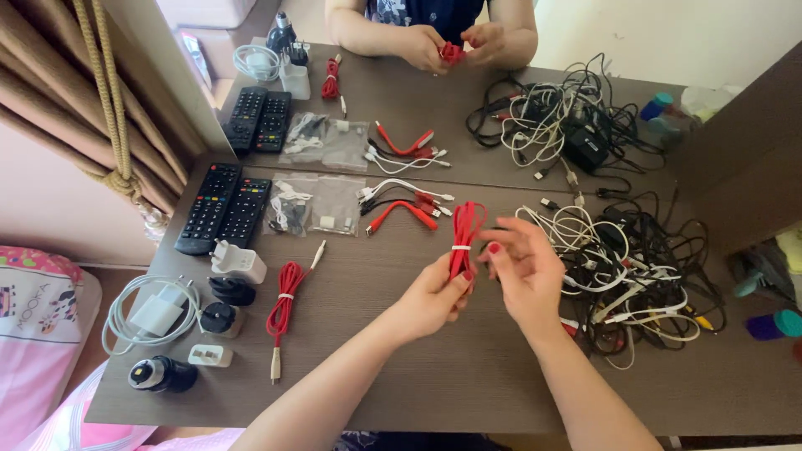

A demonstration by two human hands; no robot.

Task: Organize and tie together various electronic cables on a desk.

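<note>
My left hand (434, 296) pinches a folded red cable (464, 230) bound with a white tie, holding it upright over the brown table (401, 367). My right hand (522, 271) is beside it, its fingertips touching the bundle near the tie. A second bundled red cable (286, 302) lies flat on the table to the left. To the right sits a tangled pile of black and white cables (635, 267).
Two black remotes (224, 209), plastic bags of small parts (316, 205), short red and white cables (405, 205), white and black chargers (225, 288) and a coiled white cable (134, 317) lie on the left. Across the table another person's hands (455, 42) hold a red cable; a second cable tangle (560, 117) lies there.
</note>
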